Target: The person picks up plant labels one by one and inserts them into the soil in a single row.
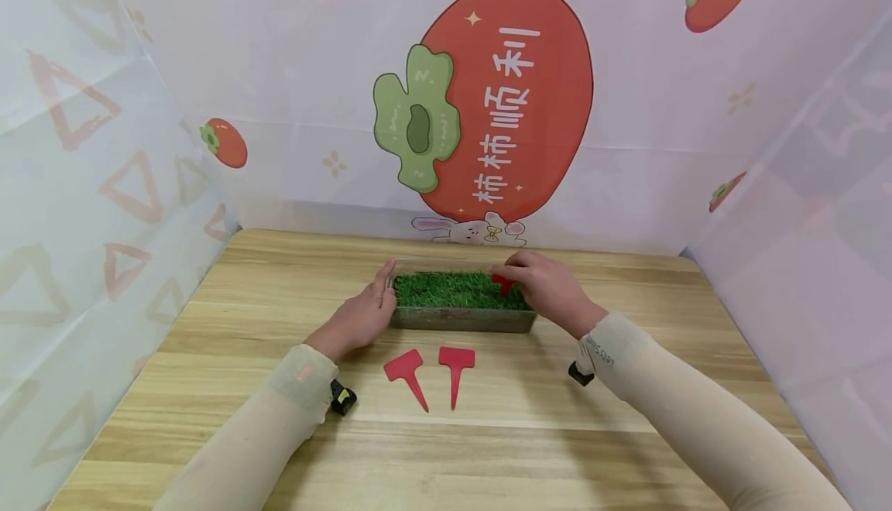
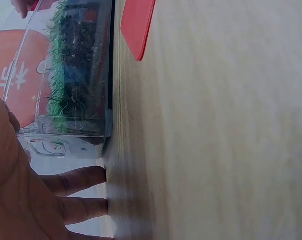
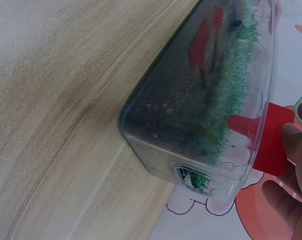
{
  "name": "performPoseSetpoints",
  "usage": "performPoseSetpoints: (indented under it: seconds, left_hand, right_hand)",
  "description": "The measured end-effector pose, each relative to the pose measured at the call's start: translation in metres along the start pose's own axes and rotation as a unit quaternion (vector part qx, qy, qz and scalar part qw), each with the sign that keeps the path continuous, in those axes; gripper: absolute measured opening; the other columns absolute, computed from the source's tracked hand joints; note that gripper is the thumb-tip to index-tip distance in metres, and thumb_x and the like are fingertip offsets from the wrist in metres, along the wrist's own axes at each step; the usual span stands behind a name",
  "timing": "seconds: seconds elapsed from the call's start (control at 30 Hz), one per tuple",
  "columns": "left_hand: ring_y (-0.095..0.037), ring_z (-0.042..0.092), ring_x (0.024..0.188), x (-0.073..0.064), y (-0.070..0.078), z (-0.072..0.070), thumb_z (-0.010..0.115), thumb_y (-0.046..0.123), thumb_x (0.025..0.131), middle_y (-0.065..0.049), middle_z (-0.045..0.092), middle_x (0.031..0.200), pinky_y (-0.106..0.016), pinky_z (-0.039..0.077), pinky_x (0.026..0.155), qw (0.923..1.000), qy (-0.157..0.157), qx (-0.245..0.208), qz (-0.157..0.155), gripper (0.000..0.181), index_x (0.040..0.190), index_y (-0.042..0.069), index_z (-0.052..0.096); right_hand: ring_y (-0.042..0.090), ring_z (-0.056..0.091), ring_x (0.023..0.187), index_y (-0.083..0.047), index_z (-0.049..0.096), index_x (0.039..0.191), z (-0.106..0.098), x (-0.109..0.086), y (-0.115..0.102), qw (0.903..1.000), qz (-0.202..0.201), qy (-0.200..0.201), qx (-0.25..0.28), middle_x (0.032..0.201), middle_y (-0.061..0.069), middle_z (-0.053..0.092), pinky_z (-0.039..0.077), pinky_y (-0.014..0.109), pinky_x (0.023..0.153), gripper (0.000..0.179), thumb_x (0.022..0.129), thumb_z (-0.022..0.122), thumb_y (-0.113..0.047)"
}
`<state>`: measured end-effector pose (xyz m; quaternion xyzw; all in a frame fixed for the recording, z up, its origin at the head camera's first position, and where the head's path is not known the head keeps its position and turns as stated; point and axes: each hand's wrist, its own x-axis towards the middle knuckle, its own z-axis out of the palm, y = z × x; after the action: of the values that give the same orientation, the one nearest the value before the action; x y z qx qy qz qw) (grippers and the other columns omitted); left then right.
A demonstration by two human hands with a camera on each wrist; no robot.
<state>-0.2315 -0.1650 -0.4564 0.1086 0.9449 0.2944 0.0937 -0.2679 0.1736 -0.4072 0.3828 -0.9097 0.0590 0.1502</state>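
Note:
A clear, long box (image 1: 463, 320) holds a strip of green artificial grass (image 1: 446, 289) over a dark layer. My right hand (image 1: 554, 290) pinches a red T-shaped plant label (image 3: 273, 147) by its wide head. The label's stem reaches down at the grass, inside the right end of the box. At the left end, my left hand (image 1: 362, 317) stays beside the wall with its fingers stretched out. Fingertips (image 2: 93, 206) of that hand come down at the tabletop. Two more red plant labels, a left one (image 1: 403, 366) and a right one (image 1: 456, 358), lie flat in front of the box.
The box stands on a wood-grain table (image 1: 627, 449), toward its back edge. Behind hangs a white cloth (image 1: 293, 186) printed with a large persimmon; further cloths close off both sides. Dark wrist-camera mounts sit under both cuffs, the left one (image 1: 341, 398) close above the table.

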Motion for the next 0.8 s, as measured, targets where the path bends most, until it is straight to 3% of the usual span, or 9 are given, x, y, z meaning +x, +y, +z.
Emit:
performPoseSetpoints:
  seconds: [0.2,0.47,0.8]
  left_hand:
    - [-0.047,0.039,0.14,-0.001,0.002,-0.002,0.013,0.038,0.109,-0.025,0.027,0.161,-0.06,0.035,0.111,1.0,-0.004,-0.001,0.0,0.059,0.162,0.024,-0.009]
    - [-0.048,0.041,0.138,-0.002,0.002,-0.001,0.013,0.038,0.109,-0.025,0.029,0.16,-0.06,0.036,0.11,1.0,-0.001,-0.003,0.003,0.059,0.162,0.025,-0.009]
    - [-0.047,0.04,0.14,-0.001,0.0,-0.001,0.013,0.039,0.109,-0.024,0.028,0.161,-0.06,0.036,0.111,1.0,-0.002,-0.001,0.001,0.059,0.161,0.029,-0.012]
  right_hand:
    - [0.024,0.066,0.097,-0.018,0.071,0.126,-0.004,-0.002,0.0,0.9998,0.015,0.013,0.003,0.109,0.007,0.067,0.059,0.038,0.081,0.05,0.081,0.078,0.004]
    - [0.026,0.063,0.102,-0.016,0.069,0.127,-0.009,-0.007,-0.001,0.999,0.021,0.04,0.007,0.112,0.009,0.066,0.057,0.041,0.086,0.049,0.084,0.068,0.009]
    - [0.022,0.064,0.094,-0.014,0.073,0.119,-0.014,-0.011,-0.021,0.9947,-0.019,0.096,0.031,0.105,0.005,0.069,0.056,0.039,0.08,0.032,0.087,0.078,-0.014]
